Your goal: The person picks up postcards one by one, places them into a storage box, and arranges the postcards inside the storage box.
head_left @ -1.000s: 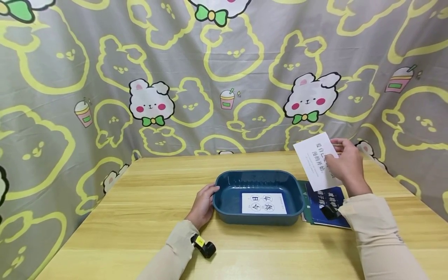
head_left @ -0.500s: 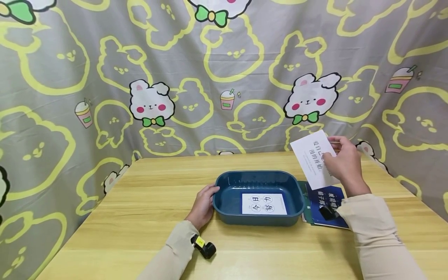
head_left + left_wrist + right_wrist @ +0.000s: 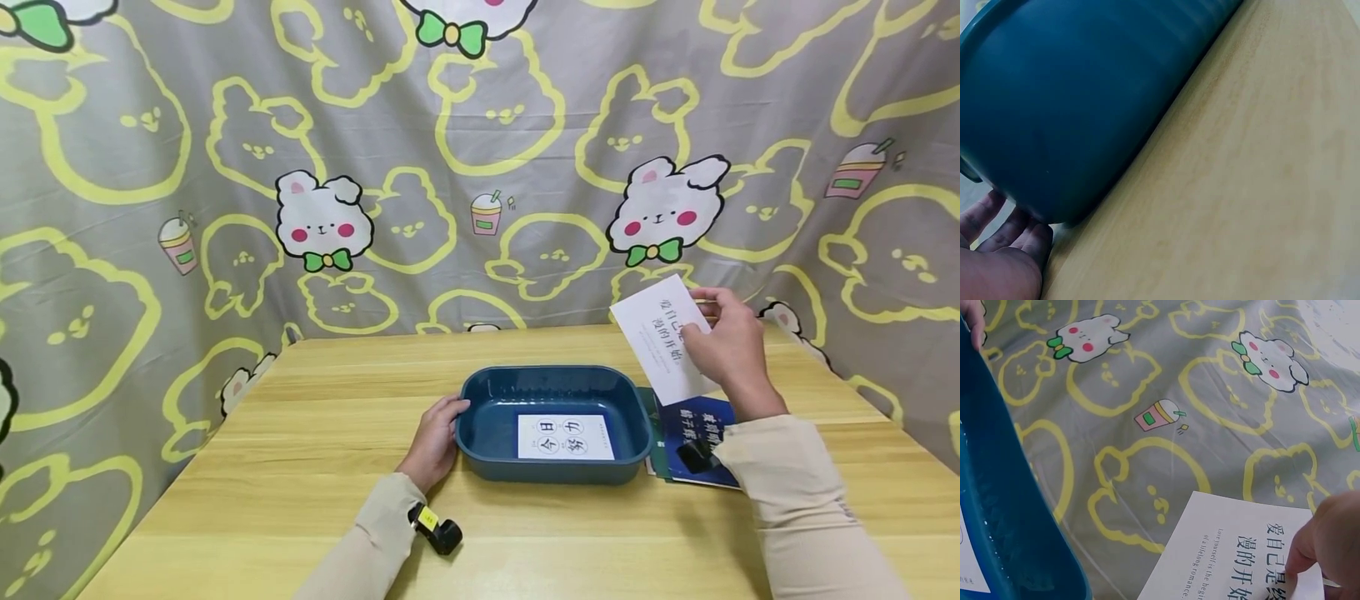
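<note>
R hand (image 3: 727,350), thumb on the printed face & fingers behind, pinches white card (image 3: 658,346). Thumb hides pt of the lettering; fingertips behind the card can't be seen. In R-wrist view the card's lower end is cut off, as is the hand at the R edge. Card lies L of the hand, on the basin side, raised & tilted; in head view its lower edge overlaps blue booklet (image 3: 693,421), w/ green booklet (image 3: 658,450) under it. Sleeve & wrist cam (image 3: 697,456) cover more of this stack; no. of items unclear.

L hand (image 3: 435,437) holds the L end of blue basin (image 3: 555,471), fingers bent, tips on outer wall; L-wrist view is dark & crops both, so the grip at the rim is prob. light but hard to judge. Inside basin: printed card (image 3: 566,437), flat, w/ dark blue edging; what lies beneath is hidden. Basin sits on wooden table (image 3: 300,500).
</note>
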Demonstrator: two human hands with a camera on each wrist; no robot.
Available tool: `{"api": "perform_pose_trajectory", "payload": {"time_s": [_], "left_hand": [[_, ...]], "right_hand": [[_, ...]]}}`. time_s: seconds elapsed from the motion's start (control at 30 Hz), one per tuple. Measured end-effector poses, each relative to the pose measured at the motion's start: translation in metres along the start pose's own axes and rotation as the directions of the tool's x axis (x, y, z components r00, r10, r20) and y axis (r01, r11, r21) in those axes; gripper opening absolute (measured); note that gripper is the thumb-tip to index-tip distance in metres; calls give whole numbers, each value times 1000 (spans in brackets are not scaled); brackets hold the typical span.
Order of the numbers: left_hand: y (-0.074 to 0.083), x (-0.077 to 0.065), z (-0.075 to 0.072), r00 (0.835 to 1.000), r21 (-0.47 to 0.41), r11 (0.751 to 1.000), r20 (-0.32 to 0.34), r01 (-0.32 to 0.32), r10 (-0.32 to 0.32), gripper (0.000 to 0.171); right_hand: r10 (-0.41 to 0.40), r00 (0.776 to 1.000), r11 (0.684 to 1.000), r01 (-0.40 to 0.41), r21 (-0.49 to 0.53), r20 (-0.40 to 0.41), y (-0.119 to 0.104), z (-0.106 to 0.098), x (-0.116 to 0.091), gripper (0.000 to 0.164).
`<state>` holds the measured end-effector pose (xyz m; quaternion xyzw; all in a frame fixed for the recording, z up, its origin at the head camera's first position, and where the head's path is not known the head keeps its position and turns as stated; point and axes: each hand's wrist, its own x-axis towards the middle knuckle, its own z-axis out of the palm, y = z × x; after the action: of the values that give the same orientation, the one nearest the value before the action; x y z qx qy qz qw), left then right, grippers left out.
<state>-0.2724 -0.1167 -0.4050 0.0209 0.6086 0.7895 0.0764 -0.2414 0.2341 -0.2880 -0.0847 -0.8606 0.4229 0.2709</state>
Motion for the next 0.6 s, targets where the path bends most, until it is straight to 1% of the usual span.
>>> {"api": "perform_pose_trajectory", "payload": {"time_s": [0.33,0.6], "left_hand": [[1,-1,0,1000,13,1000,-3,-9,9,48],[-1,0,0,1000,15,1000,-5,-6,7,49]], "right_hand": [[-62,998,998,62,-21,-1,-7,3,-2,50],[-44,999,999,44,-17,8,-9,4,-2,51]]}}
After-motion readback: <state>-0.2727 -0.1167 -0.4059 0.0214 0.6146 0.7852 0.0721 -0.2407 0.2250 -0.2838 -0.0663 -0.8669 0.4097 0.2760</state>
